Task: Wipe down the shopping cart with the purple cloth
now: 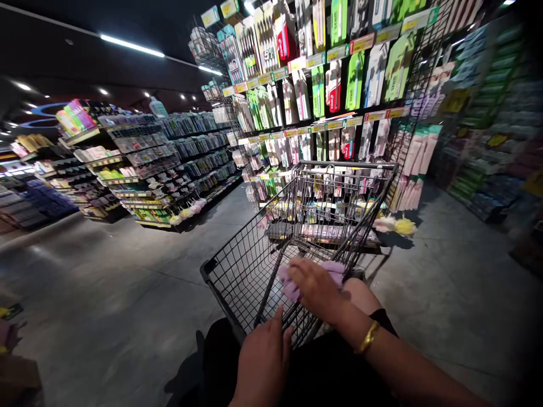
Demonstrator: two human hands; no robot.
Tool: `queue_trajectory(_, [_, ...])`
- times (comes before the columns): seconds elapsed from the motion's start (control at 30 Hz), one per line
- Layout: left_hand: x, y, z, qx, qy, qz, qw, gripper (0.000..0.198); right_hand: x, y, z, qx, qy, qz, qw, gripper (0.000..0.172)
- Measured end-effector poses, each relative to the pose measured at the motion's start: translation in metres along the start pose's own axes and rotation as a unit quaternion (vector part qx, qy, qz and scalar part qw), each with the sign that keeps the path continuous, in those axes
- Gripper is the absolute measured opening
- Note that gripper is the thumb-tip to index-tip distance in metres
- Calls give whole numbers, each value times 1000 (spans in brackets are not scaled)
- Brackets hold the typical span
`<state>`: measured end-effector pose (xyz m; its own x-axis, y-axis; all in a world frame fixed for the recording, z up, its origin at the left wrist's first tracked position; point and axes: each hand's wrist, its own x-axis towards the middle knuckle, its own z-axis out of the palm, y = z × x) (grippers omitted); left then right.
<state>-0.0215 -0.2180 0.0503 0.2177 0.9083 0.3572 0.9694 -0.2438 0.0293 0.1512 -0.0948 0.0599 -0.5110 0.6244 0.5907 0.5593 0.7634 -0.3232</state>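
Observation:
My right hand (313,285) is closed on a lilac cloth (289,285), which bunches out on both sides of the fingers. It presses the cloth against the near right part of a black wire shopping cart (241,251). A gold bracelet (368,337) circles the right wrist. Lower and to the left, my left hand (265,353) is at the near end of the cart, by a dark slanting bar (270,288). Its index finger and thumb point forward, while the other fingers look curled at the bar and are mostly hidden.
Straight ahead stands a tall rack (335,121) hung with packaged goods, close behind the cart. More stocked shelves (144,169) line the left, and blurred shelves (487,135) stand at the right. Grey floor (139,288) surrounds the cart. My bare knee (362,295) is beside it.

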Motion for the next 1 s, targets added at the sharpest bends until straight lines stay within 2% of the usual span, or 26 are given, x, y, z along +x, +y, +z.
queue_trajectory(0.07, [1,-4,11,38,-2,-1,999,22,10,-19,3,-11,-61,-100,993,41])
queue_trajectory(0.1, [1,-8,16,59,11,6,998,24,15,-23,3,-22,-86,-116,989,39])
queue_trajectory(0.13, [1,-12,19,75,29,16,997,27,20,-23,2,-29,-113,-102,988,35])
queue_trajectory(0.2, [-1,-19,23,90,62,31,994,29,31,-9,-5,-51,-158,-12,986,27])
queue_trajectory(0.3, [-3,-25,22,84,78,32,993,28,48,34,-18,-95,-177,135,970,16])
queue_trajectory(0.4, [-5,-30,20,83,77,29,993,29,59,78,-32,-133,-179,205,953,7])
queue_trajectory(0.5, [-8,-36,20,88,82,29,992,31,60,97,-40,-137,-212,243,937,17])
queue_trajectory(0.73, [-17,-47,17,94,94,37,990,30,44,86,-39,-156,-246,218,931,28])
queue_trajectory(1.0, [-15,-55,18,84,90,52,991,30,36,79,-51,-170,-274,239,916,31])
